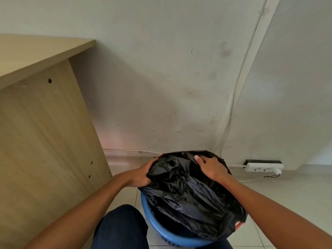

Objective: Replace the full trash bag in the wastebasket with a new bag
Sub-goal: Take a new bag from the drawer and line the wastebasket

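Gripping bag [188,191] w/ left hand [142,174], right hand [212,168]; desk [45,123] left, pwr strip [264,167] right.

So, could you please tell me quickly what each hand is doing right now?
Left hand: closed, gripping the left edge of the black trash bag.
Right hand: closed, gripping the same bag's far right edge.

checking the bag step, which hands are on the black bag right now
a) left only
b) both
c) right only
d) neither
b: the left hand grips the black bag at its left edge, and the right hand holds its far right edge, above the blue wastebasket.
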### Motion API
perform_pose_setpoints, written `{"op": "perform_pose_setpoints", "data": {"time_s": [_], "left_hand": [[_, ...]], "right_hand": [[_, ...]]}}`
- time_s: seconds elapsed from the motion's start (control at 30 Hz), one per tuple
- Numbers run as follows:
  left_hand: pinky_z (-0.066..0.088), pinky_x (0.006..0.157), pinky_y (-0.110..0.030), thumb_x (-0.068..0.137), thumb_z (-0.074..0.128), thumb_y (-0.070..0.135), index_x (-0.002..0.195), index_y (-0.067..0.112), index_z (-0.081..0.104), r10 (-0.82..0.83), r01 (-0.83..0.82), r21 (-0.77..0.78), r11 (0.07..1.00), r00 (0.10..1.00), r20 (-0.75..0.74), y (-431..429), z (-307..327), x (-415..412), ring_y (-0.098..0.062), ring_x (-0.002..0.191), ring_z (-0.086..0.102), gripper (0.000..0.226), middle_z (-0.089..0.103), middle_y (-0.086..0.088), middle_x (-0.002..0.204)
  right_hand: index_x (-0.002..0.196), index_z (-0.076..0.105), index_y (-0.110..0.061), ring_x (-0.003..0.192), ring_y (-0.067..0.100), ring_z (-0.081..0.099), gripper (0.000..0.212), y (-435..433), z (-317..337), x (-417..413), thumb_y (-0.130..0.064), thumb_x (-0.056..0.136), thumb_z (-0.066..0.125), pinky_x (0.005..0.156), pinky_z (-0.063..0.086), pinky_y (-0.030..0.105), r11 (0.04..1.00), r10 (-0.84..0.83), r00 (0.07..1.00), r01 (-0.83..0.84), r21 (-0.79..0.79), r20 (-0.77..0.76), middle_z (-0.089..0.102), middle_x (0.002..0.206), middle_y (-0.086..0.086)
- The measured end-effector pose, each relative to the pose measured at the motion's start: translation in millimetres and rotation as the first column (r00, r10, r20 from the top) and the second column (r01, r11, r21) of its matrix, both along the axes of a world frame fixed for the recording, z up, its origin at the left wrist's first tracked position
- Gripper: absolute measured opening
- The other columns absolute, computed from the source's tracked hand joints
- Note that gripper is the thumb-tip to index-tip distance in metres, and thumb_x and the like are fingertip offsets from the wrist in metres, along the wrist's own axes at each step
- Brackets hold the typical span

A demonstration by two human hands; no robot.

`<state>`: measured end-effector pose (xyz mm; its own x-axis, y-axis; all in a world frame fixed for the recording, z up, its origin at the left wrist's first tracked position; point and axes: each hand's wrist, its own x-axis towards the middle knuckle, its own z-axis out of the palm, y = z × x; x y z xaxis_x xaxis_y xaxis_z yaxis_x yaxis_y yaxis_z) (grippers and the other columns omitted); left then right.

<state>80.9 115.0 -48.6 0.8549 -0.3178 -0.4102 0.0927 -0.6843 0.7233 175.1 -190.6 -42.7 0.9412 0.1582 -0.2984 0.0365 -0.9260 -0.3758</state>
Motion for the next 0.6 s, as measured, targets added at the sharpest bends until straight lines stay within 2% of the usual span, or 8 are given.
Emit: {"op": "perform_pose_setpoints", "data": {"time_s": [0.13,0.27,0.33,0.37,0.4,0.5,0.53,0.6], "left_hand": [[0.042,0.111,-0.043,0.084,0.065,0.033,0.147,0.06,0.003,0.019,-0.024,-0.066,0.998,0.997,-0.078,11,-15,-11,-0.019,0.138,0.04,0.092,0.031,0.006,0.153],[0.042,0.112,-0.039,0.09,0.056,0.038,0.151,0.054,0.008,0.062,-0.068,-0.142,0.988,0.997,-0.047,9,-14,-20,-0.013,0.135,0.043,0.079,0.034,0.008,0.153],[0.035,0.116,-0.042,0.094,0.049,0.059,0.152,0.051,0.012,0.133,-0.123,-0.167,0.978,0.99,0.051,-1,-9,-23,-0.012,0.141,0.036,0.07,0.029,0.01,0.157],[0.032,0.118,-0.044,0.089,0.051,0.07,0.152,0.051,0.009,0.155,-0.14,-0.13,0.982,0.982,0.111,-7,-7,-24,-0.014,0.144,0.031,0.078,0.023,0.01,0.159],[0.03,0.119,-0.047,0.081,0.055,0.079,0.152,0.053,0.003,0.136,-0.128,-0.054,0.99,0.977,0.163,-11,-6,-24,-0.018,0.147,0.024,0.092,0.013,0.009,0.162],[0.014,0.121,-0.058,0.067,0.055,0.09,0.149,0.054,-0.018,-0.142,0.042,0.309,0.95,0.941,0.307,-20,-13,-26,-0.028,0.152,-0.003,0.116,-0.027,0.002,0.162],[0.009,0.121,-0.06,0.069,0.051,0.092,0.149,0.051,-0.021,-0.23,0.073,0.404,0.912,0.906,0.355,-21,-19,-28,-0.03,0.151,-0.008,0.116,-0.034,0.0,0.16],[0.01,0.121,-0.059,0.077,0.05,0.084,0.15,0.049,-0.024,-0.282,0.073,0.465,0.882,0.873,0.397,-18,-29,-30,-0.033,0.152,-0.009,0.109,-0.033,-0.002,0.16]], "right_hand": [[0.135,0.059,-0.025,0.121,0.036,0.054,0.11,-10,-5,12,-0.087,0.075,-0.01,0.103,0.042,0.05,0.986,-0.048,0.998,0.041,-0.16,-0.039,0.055,0.138,0.019],[0.144,0.05,-0.009,0.136,0.034,0.044,0.101,-35,-15,14,-0.078,0.089,0.002,0.115,0.032,0.043,0.989,-0.139,0.965,0.126,-0.071,-0.221,0.043,0.151,0.022],[0.128,0.063,-0.008,0.122,0.034,0.055,0.101,-38,-18,12,-0.077,0.088,0.002,0.106,0.041,0.042,0.994,-0.108,0.983,0.105,-0.034,-0.151,0.057,0.137,0.023],[0.12,0.065,-0.01,0.112,0.033,0.059,0.1,-36,-17,8,-0.078,0.084,0.001,0.1,0.045,0.044,0.996,-0.081,0.995,0.08,-0.03,-0.055,0.062,0.127,0.022],[0.121,0.062,-0.013,0.109,0.034,0.059,0.093,-32,-14,4,-0.076,0.086,0.004,0.096,0.047,0.045,0.998,-0.052,0.998,0.054,-0.04,0.041,0.062,0.123,0.02],[0.145,0.042,-0.02,0.126,0.036,0.048,0.07,-24,-8,-21,-0.066,0.097,0.018,0.102,0.043,0.048,0.966,0.183,0.928,-0.11,-0.233,0.323,0.051,0.137,0.017],[0.151,0.035,-0.023,0.133,0.035,0.043,0.073,-23,-4,-36,-0.068,0.096,0.016,0.106,0.04,0.049,0.934,0.292,0.891,-0.188,-0.304,0.348,0.046,0.145,0.015],[0.157,0.015,-0.032,0.145,0.039,0.027,0.08,-26,-5,-65,-0.076,0.091,0.017,0.112,0.031,0.057,0.88,0.405,0.863,-0.279,-0.385,0.302,0.026,0.16,0.015]]}}
